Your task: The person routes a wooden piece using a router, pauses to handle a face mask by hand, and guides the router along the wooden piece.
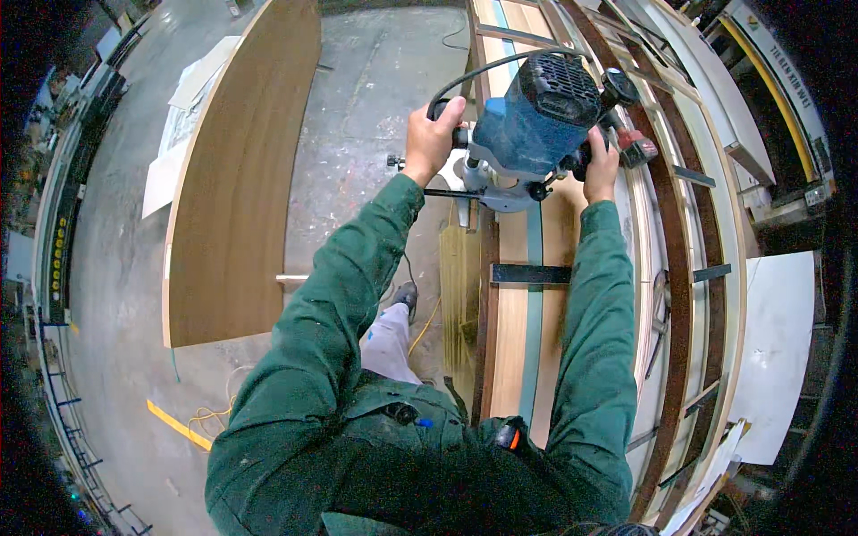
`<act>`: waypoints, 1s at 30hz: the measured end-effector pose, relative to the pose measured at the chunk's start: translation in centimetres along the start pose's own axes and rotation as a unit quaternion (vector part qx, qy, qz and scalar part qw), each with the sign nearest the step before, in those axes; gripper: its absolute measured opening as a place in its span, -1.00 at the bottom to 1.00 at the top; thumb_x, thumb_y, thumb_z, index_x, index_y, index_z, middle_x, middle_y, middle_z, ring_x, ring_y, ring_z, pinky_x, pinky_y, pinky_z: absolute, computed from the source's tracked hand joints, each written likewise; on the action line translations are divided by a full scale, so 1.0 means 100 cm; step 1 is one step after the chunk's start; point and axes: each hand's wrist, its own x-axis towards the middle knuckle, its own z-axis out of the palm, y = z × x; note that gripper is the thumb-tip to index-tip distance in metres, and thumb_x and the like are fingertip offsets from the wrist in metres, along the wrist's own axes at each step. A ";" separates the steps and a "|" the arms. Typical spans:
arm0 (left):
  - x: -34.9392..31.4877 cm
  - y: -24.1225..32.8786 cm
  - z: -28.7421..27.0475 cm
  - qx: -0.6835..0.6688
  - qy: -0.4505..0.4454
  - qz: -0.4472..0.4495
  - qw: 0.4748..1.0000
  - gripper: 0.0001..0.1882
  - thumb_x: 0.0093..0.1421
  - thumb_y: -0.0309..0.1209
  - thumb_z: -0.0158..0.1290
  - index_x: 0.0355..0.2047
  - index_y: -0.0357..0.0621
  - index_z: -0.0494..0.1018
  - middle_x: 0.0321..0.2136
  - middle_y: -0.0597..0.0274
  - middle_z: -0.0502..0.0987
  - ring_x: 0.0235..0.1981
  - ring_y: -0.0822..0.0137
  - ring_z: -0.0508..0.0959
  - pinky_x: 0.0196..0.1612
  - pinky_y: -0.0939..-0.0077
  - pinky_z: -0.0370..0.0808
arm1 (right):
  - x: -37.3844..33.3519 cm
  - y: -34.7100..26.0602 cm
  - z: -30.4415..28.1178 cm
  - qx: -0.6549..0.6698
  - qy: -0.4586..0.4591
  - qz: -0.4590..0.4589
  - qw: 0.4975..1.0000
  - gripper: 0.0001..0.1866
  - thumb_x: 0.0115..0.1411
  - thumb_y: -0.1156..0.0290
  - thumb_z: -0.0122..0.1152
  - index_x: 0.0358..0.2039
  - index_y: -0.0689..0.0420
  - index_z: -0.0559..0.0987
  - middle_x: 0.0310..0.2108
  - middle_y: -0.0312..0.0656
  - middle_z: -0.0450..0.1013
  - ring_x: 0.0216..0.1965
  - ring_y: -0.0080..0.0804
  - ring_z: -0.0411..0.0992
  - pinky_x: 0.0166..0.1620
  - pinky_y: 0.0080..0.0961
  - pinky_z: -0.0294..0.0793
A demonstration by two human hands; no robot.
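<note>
A blue and black plunge router [534, 125] is held in front of me, over the long pale wooden boards [512, 339] on the right. Its left handle is gripped by my left hand [431, 141], with the thumb up. My right hand [601, 167] closes round the dark knob on its other side. A black power cord [483, 71] arcs over the router's top. Below the motor, the metal base [508, 198] and a side rod show near the boards' left edge; whether the base touches the wood I cannot tell.
A large brown panel [241, 179] stands to my left, with white sheets [192, 103] behind it. Dark crossbars [531, 274] span the boards. Just right of the router sits a red and black tool [637, 148]. Yellow cable [425, 326] runs along the floor.
</note>
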 end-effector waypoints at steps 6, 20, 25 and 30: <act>-0.004 0.004 0.006 -0.038 0.014 -0.012 0.999 -0.60 0.12 -0.12 0.10 -0.56 -0.28 0.46 -0.67 0.27 0.48 -0.60 0.48 0.50 -0.53 0.56 0.42 | 0.011 0.012 -0.008 -0.008 -0.022 -0.041 0.999 -0.66 0.20 0.19 0.03 -0.21 0.22 0.54 -0.25 -0.34 0.46 -0.25 -0.56 0.39 -0.12 -0.57 0.33; -0.008 0.011 0.012 -0.010 0.009 -0.031 0.999 -0.61 0.13 -0.13 0.08 -0.50 -0.29 0.50 -0.64 0.23 0.53 -0.58 0.47 0.53 -0.50 0.56 0.44 | 0.013 0.013 -0.013 0.008 -0.004 -0.074 0.997 -0.67 0.20 0.15 0.06 -0.34 0.21 0.52 -0.40 -0.34 0.42 -0.35 -0.55 0.34 -0.19 -0.58 0.31; -0.007 0.009 0.009 0.022 0.008 -0.011 1.000 -0.61 0.13 -0.12 0.07 -0.52 -0.28 0.49 -0.65 0.23 0.53 -0.61 0.46 0.52 -0.51 0.54 0.45 | 0.010 0.011 -0.013 -0.012 -0.007 -0.065 0.998 -0.63 0.21 0.12 0.03 -0.33 0.22 0.52 -0.39 -0.33 0.41 -0.34 -0.53 0.33 -0.16 -0.57 0.29; -0.008 0.008 0.012 -0.001 0.011 -0.021 1.000 -0.58 0.12 -0.09 0.07 -0.55 -0.26 0.47 -0.65 0.24 0.51 -0.61 0.46 0.49 -0.51 0.54 0.44 | 0.011 0.010 -0.015 0.001 0.005 -0.019 1.000 -0.57 0.21 0.06 0.01 -0.31 0.24 0.53 -0.36 -0.29 0.43 -0.31 -0.52 0.33 -0.14 -0.56 0.28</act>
